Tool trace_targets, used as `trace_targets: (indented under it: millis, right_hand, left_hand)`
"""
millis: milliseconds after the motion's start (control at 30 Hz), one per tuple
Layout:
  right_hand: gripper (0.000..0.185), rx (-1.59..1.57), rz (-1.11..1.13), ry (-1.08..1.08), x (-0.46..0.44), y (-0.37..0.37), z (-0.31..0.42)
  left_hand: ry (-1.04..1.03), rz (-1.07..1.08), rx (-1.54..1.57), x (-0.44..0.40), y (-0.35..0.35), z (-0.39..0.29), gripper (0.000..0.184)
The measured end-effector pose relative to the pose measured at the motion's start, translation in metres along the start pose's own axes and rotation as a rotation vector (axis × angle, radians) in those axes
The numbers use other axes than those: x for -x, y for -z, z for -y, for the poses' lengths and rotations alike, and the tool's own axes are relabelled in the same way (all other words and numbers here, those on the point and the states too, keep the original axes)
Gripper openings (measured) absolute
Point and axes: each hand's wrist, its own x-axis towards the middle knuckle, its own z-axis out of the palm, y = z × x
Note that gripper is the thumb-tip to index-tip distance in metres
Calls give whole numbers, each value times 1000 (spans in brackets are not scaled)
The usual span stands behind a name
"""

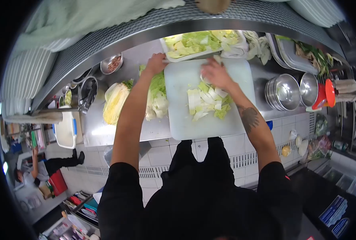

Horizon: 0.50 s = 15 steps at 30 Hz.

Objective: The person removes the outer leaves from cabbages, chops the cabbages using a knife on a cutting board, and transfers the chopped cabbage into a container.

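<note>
A white cutting board (178,120) lies in front of me with a pile of cut cabbage pieces (204,100) on it. My left hand (157,63) is closed at the board's far left corner, around something thin that I cannot make out. My right hand (215,73) is over the far part of the board, just beyond the pile; its fingers are smeared by motion. Behind the board stands a white tray (171,57) of cut leaves (202,42). Left of the board lie a leafy green cabbage piece (158,98) and a paler cabbage (116,103).
Stacked steel bowls (284,93) stand on the right, near orange-red items (330,93). A small bowl (111,64) of chopped food is at the back left. White cloths (258,47) lie beside the tray. A shelf edge (146,38) runs overhead. Another person (38,166) is far left.
</note>
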Motion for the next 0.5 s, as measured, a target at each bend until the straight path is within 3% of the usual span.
trace_targets:
  millis: [33, 133, 200, 300, 367, 433, 500]
  right_hand:
    - [45, -34, 24, 39, 8, -2, 6]
    - [45, -91, 133, 140, 39, 1, 20]
    - [46, -87, 247, 166, 69, 26, 34]
    - [48, 30, 52, 34, 95, 58, 34]
    - [49, -107, -5, -71, 91, 58, 9]
    - [47, -163, -41, -107, 80, 46, -6]
    - [45, -132, 26, -58, 63, 38, -1]
  left_hand:
    - [73, 90, -64, 2, 19, -20, 33]
    - [-3, 105, -88, -3, 15, 4, 28]
    - [35, -196, -62, 27, 23, 3, 25]
    - [-38, -584, -36, 90, 20, -22, 21]
    - [-78, -512, 287, 136, 3, -80, 20]
    - [-89, -397, 349, 162, -24, -125, 18]
    - [-200, -291, 335, 171, -57, -137, 47]
